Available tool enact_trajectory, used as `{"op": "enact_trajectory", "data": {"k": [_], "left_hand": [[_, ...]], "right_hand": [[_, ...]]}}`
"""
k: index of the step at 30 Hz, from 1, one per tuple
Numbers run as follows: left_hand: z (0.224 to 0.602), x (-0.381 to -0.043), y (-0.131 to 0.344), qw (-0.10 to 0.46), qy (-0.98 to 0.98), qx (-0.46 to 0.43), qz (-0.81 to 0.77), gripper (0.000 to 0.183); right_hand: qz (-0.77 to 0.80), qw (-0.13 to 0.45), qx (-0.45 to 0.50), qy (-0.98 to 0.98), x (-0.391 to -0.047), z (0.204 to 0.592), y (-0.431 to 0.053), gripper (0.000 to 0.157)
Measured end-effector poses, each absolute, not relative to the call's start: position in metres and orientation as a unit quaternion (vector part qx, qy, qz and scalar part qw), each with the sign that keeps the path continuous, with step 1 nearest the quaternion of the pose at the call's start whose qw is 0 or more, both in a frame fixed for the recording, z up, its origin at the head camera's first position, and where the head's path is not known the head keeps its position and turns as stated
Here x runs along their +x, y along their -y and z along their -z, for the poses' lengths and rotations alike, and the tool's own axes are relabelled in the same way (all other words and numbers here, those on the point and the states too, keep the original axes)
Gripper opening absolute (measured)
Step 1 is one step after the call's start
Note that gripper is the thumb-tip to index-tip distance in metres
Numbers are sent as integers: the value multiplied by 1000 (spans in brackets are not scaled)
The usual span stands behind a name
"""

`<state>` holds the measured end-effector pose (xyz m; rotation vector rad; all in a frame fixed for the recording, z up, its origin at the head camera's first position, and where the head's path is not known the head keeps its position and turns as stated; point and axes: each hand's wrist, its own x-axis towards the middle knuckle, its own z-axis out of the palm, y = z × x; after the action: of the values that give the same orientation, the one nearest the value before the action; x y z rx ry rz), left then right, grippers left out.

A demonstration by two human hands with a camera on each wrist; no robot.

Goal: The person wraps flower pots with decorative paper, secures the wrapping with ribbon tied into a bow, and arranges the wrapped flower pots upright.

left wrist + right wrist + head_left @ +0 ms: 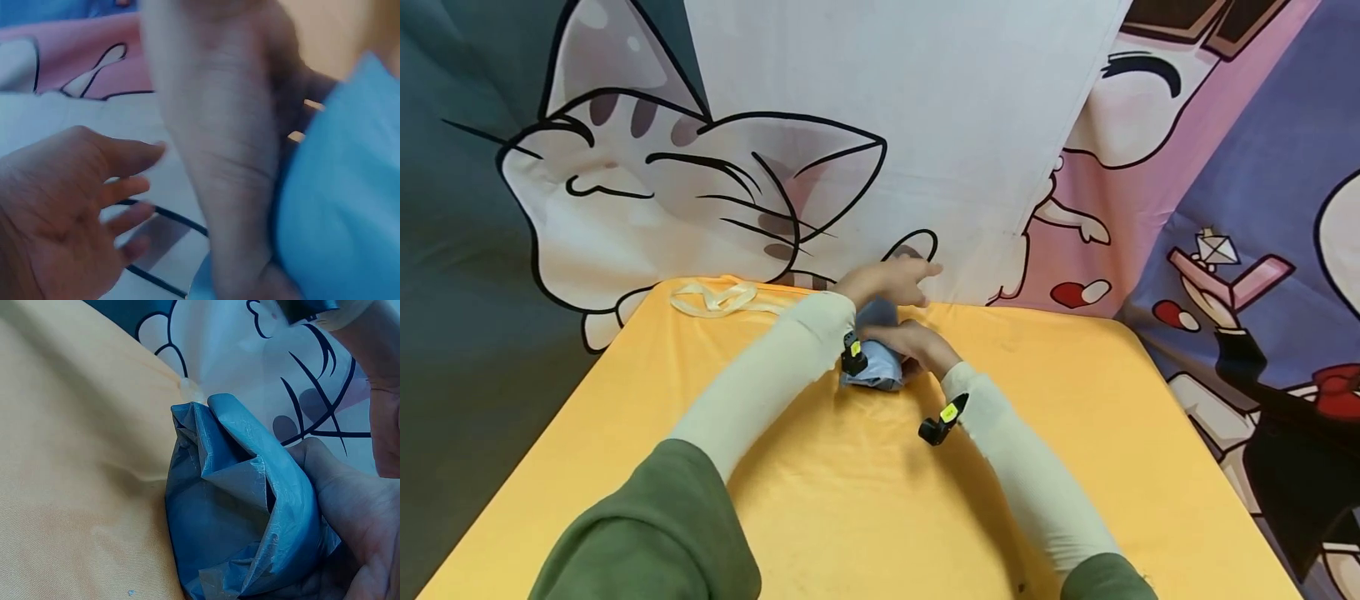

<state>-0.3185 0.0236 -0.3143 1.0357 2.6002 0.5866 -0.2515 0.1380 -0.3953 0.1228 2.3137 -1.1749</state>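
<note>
Person's right grip (923, 347) holding blue bag (878, 369), left grip (891, 281) just beyond, yellow tabletop (850, 500)

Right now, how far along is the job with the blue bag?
Done, it seems: the right hand has its grip on the blue bag. In hand: that bag, its top loosely folded; the left hand is apart from it. Remaining, perhaps: neatening that top, and the pale ribbon lying untouched on the table.

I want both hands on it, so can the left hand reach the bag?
Probably yes: the left hand is empty and near the bag, though the right hand covers part of it.
</note>
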Motion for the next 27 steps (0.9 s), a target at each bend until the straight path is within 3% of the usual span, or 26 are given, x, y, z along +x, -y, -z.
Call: {"op": "enact_trajectory", "data": {"k": [4,7,9,11,14,17,22,27], "left_hand": [[321,-297,-11,56,-943,226,-237,62],[333,-282,15,32,-949,101,-297,85],[344,-275,35,74,-941,37,-329,102],[357,-272,53,146,-917,-7,-371,108],[377,-274,69,279,-847,-46,-451,107],[393,-277,74,366,-774,-59,-513,100],[406,-278,74,378,-733,-56,-563,77],[407,-270,79,363,-725,-60,-582,73]], "right_hand": [[448,273,41,-850,-252,396,-138,82],[453,275,30,-848,-252,397,-139,79],[456,278,29,-845,-252,397,-141,79],[458,280,31,-843,-253,398,-143,80],[459,288,44,-839,-254,396,-144,84],[453,296,55,-839,-255,394,-145,87],[455,310,57,-833,-257,394,-143,87],[461,319,45,-827,-253,392,-141,85]]}}
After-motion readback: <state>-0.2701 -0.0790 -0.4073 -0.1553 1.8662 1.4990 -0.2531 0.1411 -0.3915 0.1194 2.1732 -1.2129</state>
